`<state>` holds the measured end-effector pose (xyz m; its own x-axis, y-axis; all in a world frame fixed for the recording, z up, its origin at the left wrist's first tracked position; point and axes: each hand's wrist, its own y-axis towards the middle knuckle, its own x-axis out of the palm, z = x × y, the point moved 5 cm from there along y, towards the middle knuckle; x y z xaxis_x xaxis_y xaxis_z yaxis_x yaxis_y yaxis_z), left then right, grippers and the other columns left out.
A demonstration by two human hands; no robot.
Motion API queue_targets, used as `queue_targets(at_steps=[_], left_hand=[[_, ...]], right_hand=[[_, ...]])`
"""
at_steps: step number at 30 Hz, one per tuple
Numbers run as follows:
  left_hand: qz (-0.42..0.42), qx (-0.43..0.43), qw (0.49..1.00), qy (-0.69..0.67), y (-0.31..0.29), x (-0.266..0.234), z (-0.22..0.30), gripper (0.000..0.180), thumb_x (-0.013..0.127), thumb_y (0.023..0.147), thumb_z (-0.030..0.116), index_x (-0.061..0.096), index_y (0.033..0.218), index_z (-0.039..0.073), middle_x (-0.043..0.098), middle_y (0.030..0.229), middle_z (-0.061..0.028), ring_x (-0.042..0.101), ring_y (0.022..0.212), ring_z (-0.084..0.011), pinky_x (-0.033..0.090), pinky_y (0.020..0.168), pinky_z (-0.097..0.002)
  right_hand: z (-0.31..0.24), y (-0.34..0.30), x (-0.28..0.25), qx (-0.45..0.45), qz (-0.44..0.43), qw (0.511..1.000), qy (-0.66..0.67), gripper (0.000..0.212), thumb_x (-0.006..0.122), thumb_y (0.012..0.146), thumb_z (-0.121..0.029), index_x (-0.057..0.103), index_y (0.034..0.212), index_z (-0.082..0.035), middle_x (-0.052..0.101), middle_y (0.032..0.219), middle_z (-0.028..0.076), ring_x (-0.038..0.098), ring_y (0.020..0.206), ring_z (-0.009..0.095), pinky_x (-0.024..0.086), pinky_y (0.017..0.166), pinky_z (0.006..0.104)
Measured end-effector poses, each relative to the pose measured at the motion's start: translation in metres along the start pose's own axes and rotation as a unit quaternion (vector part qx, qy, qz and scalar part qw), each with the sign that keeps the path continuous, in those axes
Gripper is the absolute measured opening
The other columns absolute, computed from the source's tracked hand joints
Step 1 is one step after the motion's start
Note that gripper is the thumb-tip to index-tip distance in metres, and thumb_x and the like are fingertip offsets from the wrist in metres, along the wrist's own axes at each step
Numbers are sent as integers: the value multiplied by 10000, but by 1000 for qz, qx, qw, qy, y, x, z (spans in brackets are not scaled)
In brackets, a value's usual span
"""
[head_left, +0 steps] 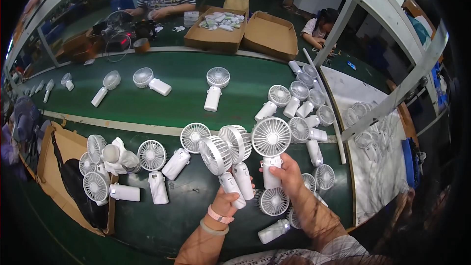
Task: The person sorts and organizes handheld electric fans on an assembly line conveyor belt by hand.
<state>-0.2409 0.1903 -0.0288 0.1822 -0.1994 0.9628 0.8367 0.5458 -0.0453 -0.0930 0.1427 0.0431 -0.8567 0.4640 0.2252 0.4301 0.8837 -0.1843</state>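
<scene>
My left hand (225, 204), with a pink band and a pale bangle at its wrist, is closed round the handles of two white handheld fans, a nearer fan (231, 190) and a farther fan (235, 143). Their round heads lean together and overlap. In my right hand (290, 175) a third white fan (271, 137) stands upright, its caged head facing me and its handle between my thumb and fingers. Just beyond, another fan (195, 137) lies on the green worktop (189, 221). Close to my right forearm lie several more fans, including one head (274, 201) partly hidden behind that hand.
Fans lie spaced along the green conveyor (181, 105), bunched at its right end by a white bar (333, 118). At left, a cardboard box (51, 167) holds a black bag. Two people sit beyond, near a carton of white parts (211, 39). A metal post (392, 103) slants at right.
</scene>
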Motion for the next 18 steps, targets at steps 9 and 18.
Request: queue_targets(at_steps=[9,18], left_hand=[[-29,8,999,17,0,12,2,767,671,628,149,284,1290,159,489,1101,-175,528,991,-317,475,794,-473],[-25,-11,999,-41,-2,4,-1,777,681,610,40,296,1284,84,506,1106,-190,536,991,-330,471,814,-504]], right_hand=[[-1,0,3,-14,13,1000,-11,343,546,782,5,461,1113,-14,591,990,95,587,895,169,476,781,298],[4,1,1,1,-4,1000,3,340,558,780,0,473,1109,-8,599,969,83,589,873,147,472,773,275]])
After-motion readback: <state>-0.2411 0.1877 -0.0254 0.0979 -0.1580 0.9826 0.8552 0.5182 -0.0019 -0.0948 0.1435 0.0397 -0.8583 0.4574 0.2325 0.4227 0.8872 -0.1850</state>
